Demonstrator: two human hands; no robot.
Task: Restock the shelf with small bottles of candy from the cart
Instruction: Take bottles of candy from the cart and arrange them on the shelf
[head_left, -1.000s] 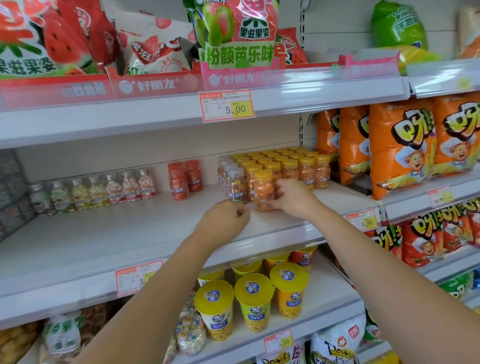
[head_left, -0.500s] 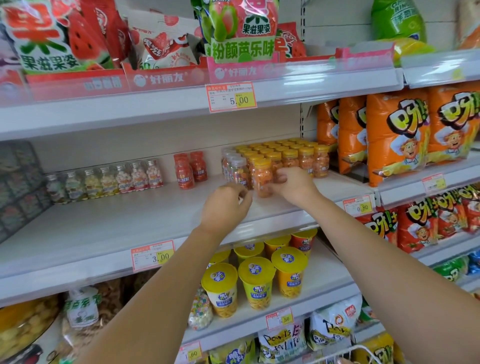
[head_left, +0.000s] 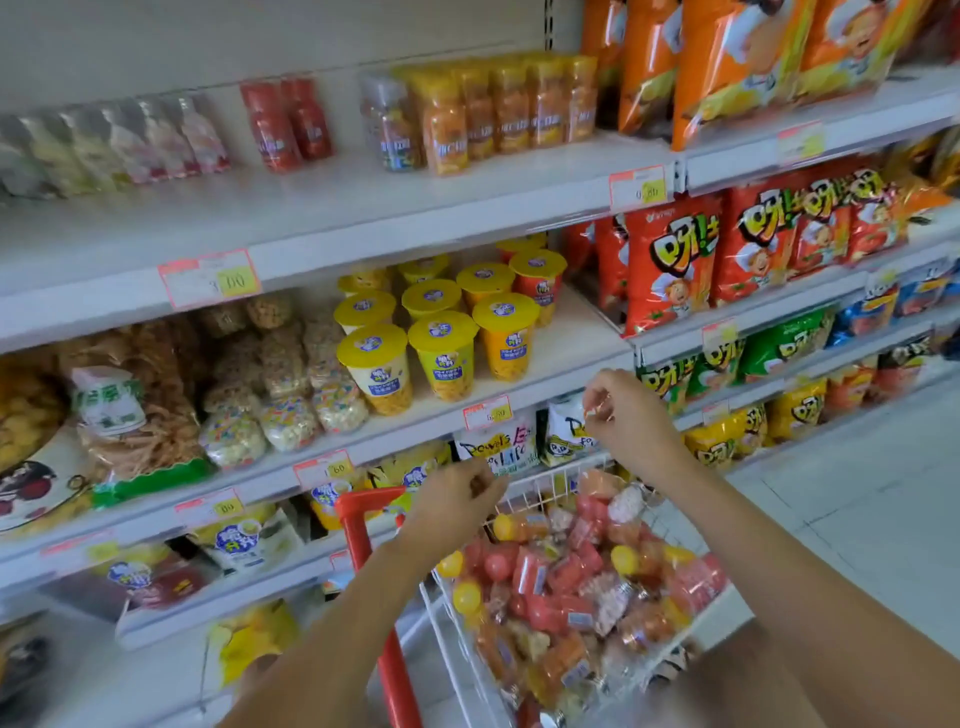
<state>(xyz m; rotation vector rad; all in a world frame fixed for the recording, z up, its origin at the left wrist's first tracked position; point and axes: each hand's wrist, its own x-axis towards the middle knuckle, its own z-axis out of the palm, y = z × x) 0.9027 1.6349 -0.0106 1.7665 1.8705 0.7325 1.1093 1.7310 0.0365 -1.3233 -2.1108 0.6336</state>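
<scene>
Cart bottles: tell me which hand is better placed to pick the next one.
Left, probably. The left hand hangs low at the cart rim, just above the bottles; the right hand is higher up.

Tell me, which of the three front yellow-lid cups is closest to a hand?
The orange cup at the right end of the front row. It stands nearest the right hand, just up and left of it; the other two sit farther left.

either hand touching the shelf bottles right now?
No, the left hand and right hand both hover over the cart, well below the yellow-capped bottles on the shelf.
</scene>
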